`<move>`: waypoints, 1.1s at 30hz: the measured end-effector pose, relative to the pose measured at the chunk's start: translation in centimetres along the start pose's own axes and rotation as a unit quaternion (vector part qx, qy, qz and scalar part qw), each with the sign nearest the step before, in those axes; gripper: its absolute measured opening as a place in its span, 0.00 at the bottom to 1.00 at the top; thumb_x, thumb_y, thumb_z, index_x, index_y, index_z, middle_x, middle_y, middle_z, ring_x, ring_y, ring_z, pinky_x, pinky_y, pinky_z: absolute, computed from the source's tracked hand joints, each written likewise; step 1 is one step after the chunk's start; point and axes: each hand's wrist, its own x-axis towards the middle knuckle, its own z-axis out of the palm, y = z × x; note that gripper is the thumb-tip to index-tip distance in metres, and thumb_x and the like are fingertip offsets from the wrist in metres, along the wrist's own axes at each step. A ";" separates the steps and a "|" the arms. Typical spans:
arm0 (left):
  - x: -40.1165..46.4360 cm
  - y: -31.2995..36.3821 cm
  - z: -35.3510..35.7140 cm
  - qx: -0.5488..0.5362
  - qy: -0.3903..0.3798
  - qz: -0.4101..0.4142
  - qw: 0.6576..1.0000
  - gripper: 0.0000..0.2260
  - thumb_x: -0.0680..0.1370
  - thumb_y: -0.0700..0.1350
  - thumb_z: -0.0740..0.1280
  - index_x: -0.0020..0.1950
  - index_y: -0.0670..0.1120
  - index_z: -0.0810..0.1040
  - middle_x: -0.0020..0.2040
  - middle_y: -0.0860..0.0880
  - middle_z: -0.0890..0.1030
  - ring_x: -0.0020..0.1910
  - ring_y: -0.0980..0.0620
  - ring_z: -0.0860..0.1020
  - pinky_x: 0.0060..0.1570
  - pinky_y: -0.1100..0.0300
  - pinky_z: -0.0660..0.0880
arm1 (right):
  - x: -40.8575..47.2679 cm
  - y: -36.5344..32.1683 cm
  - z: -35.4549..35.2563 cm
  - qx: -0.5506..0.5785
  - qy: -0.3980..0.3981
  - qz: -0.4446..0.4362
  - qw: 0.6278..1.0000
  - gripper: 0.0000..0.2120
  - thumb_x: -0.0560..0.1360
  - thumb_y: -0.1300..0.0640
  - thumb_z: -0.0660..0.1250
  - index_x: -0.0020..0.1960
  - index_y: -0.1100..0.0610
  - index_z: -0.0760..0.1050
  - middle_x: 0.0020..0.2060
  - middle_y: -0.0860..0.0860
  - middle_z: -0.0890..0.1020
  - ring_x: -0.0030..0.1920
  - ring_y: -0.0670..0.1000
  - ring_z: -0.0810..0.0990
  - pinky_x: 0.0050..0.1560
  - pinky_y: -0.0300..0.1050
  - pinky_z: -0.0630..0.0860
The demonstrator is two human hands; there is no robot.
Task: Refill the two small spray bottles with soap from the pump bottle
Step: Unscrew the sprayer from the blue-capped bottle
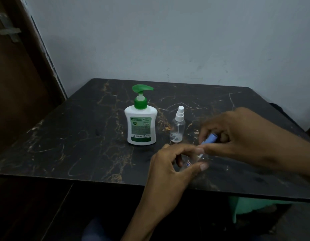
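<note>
Though printed, pump bottle label stays unreadable.

Pump bottle stands left of spray bottle on table.

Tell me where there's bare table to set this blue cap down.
Bare table lies left of the pump bottle, and along the back edge by the wall. It's crowded right of it: the white-capped spray bottle, then left hand and right hand on the other bottle.
</note>
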 end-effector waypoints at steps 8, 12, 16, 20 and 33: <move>-0.4 -1.2 -2.2 -0.042 -0.042 -0.015 0.998 0.08 0.75 0.52 0.75 0.53 0.52 0.87 0.45 0.55 0.86 0.41 0.55 0.75 0.45 0.58 0.71 | -1.1 3.4 -5.2 0.097 0.049 -0.072 0.991 0.18 0.70 0.69 0.78 0.46 0.45 0.83 0.51 0.47 0.87 0.53 0.50 0.87 0.54 0.44 0.82; -1.3 -0.8 -3.1 -0.052 -0.010 -0.008 0.999 0.07 0.76 0.50 0.75 0.53 0.52 0.87 0.45 0.54 0.85 0.42 0.54 0.76 0.46 0.59 0.72 | 0.3 9.5 -4.2 0.236 0.114 0.036 0.964 0.10 0.71 0.65 0.77 0.48 0.52 0.84 0.51 0.53 0.88 0.54 0.55 0.87 0.59 0.52 0.83; -2.0 -0.2 -3.2 -0.070 0.002 -0.005 0.998 0.09 0.76 0.53 0.75 0.54 0.52 0.87 0.48 0.51 0.86 0.45 0.44 0.79 0.49 0.46 0.75 | 4.3 13.7 1.4 0.281 0.091 0.103 0.950 0.11 0.73 0.69 0.76 0.52 0.60 0.83 0.50 0.55 0.87 0.51 0.55 0.87 0.59 0.53 0.83; -2.5 -0.2 -3.6 -0.059 0.010 -0.011 0.998 0.12 0.73 0.58 0.73 0.53 0.56 0.86 0.49 0.53 0.87 0.41 0.49 0.77 0.48 0.52 0.73 | 8.8 14.4 6.0 0.308 0.090 0.114 0.940 0.10 0.73 0.66 0.77 0.54 0.59 0.84 0.52 0.54 0.88 0.55 0.53 0.87 0.61 0.50 0.82; -3.5 -0.8 -5.3 -0.071 0.031 -0.044 0.996 0.13 0.71 0.58 0.74 0.54 0.58 0.87 0.46 0.51 0.87 0.38 0.54 0.75 0.43 0.66 0.73 | 14.2 13.5 8.5 0.335 -0.071 0.017 0.939 0.11 0.75 0.72 0.73 0.56 0.65 0.83 0.53 0.56 0.87 0.54 0.54 0.86 0.53 0.43 0.81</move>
